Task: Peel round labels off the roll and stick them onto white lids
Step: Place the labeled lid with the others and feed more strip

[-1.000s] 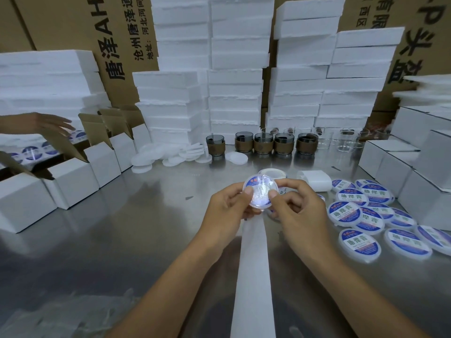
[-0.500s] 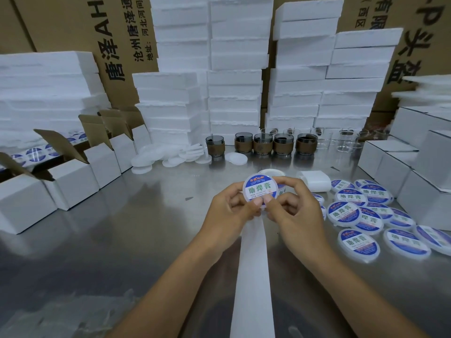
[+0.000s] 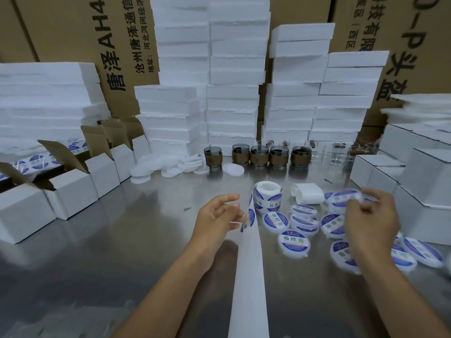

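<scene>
- Your right hand (image 3: 371,215) has its grip pinched on a blurred labelled lid (image 3: 346,198), above the lid pile (image 3: 294,242) near the tabletop's (image 3: 122,240) right edge.
- Your left hand (image 3: 217,213) has a loose, wide grip, fingertips beside the label strip (image 3: 249,276) just below the roll (image 3: 267,193).

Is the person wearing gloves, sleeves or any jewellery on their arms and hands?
No. Both the left hand and right hand are bare, without gloves. The left forearm and right forearm show no sleeves, and no watch, ring or bracelet is visible.
</scene>
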`<state>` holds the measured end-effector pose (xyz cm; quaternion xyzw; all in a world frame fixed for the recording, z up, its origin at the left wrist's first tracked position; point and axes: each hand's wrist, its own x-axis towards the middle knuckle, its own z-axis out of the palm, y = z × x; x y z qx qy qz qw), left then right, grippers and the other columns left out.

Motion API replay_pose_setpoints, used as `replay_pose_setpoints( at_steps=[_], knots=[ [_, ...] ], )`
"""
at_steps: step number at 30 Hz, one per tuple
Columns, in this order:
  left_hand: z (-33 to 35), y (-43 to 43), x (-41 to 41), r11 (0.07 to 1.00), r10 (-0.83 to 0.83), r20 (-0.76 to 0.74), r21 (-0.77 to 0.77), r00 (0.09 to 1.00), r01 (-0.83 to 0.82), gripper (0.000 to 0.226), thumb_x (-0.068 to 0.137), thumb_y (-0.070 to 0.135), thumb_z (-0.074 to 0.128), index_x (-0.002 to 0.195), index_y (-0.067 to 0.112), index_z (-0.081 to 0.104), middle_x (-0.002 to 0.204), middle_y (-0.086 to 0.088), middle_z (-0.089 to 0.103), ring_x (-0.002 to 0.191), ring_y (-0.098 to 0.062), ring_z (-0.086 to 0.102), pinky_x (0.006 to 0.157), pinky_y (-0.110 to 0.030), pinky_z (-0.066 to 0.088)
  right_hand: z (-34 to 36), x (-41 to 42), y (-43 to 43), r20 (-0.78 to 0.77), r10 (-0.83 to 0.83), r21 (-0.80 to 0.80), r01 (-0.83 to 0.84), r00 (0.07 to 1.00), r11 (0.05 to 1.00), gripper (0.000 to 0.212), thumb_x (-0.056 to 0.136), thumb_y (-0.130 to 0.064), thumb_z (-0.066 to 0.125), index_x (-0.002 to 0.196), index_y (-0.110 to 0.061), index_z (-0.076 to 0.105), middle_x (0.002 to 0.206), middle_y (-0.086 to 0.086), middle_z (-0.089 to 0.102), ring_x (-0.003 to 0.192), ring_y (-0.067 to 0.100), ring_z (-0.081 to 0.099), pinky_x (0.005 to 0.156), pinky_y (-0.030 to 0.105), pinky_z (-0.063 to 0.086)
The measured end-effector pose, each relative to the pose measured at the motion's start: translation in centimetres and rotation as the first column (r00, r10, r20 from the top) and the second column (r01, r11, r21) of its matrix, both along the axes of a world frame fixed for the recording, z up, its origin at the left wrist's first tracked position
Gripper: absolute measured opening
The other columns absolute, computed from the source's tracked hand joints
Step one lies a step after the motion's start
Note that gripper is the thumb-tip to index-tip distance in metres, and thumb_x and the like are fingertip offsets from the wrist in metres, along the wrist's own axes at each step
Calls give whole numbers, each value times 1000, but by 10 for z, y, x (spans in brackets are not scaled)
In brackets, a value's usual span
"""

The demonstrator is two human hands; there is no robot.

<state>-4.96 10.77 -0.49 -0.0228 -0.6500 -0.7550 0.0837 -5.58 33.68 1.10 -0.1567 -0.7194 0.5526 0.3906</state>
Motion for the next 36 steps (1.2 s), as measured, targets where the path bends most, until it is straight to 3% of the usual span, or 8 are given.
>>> replay_pose_setpoints(
  at_steps=[3, 8, 11, 16, 21, 28, 33, 36],
  knots=[
    [-2, -3, -2, 998, 53, 30, 26, 998, -54, 16, 93, 10, 55, 97, 22, 65, 70, 3, 69, 67, -10, 65, 67, -23, 50, -6, 1, 12, 135, -116, 105, 102, 984, 989, 28, 87, -7, 50, 115, -10, 51, 70, 2, 54, 72, 30, 56, 67, 40, 44],
    [-4, -10, -9, 990, 126, 47, 65, 991, -129, 18, 92, 6, 53, 96, 19, 66, 66, 5, 67, 65, -8, 64, 66, -21, 51, -11, 2, 13, 321, -281, 499, 91, 904, 862, 29, 86, -15, 57, 112, -2, 58, 109, 27, 57, 102, 43, 50, 79, 44, 43],
    [-2, -20, -21, 976, 208, 66, 56, 976, -212, 20, 91, 4, 52, 91, 20, 65, 67, 4, 66, 63, -6, 64, 59, -16, 50, -10, 2, 4, 246, -284, 603, 83, 927, 794, 28, 86, -14, 59, 110, 0, 61, 108, 27, 55, 102, 42, 48, 83, 46, 42],
    [6, -64, -69, 912, 387, 35, -161, 921, -377, 18, 91, 8, 51, 90, 21, 62, 83, -1, 63, 83, -19, 62, 69, -27, 48, -17, 0, -45, -53, 47, 804, 14, 997, 594, 12, 80, -8, 66, 91, -4, 65, 87, 15, 62, 80, 34, 57, 70, 42, 47],
    [7, -123, -122, 644, 564, -147, -538, 812, -544, 20, 92, 6, 51, 108, 9, 62, 113, -10, 61, 104, -27, 56, 86, -28, 39, -28, -15, -55, -168, 261, 896, 37, 951, 442, 29, 79, -23, 45, 75, -4, 67, 72, 10, 64, 62, 30, 59, 63, 35, 45],
    [2, -176, -172, 202, 569, -269, -870, 777, -449, 42, 94, 13, 52, 135, 8, 48, 141, -14, 43, 127, -32, 38, 105, -40, 32, -33, -28, -58, -171, 322, 916, 29, 931, 401, 34, 82, -25, 44, 65, -11, 69, 64, 4, 64, 54, 25, 59, 60, 26, 44],
    [-6, -190, -186, -7, 525, -294, -940, 799, -342, 37, 96, 21, 47, 132, 14, 53, 137, -11, 49, 121, -30, 45, 103, -40, 32, -30, -32, -57, -172, 344, 907, 12, 923, 421, 55, 94, -31, 27, 63, -13, 68, 61, 3, 63, 50, 22, 59, 61, 25, 34],
    [-7, -193, -187, -81, 501, -360, -925, 787, -372, 32, 96, 24, 49, 126, 17, 58, 132, -9, 53, 118, -29, 48, 102, -39, 31, -30, -31, -57, -170, 317, 902, 18, 933, 431, 37, 84, -26, 40, 62, -13, 68, 62, 2, 63, 50, 22, 58, 61, 26, 36]
  ],
)
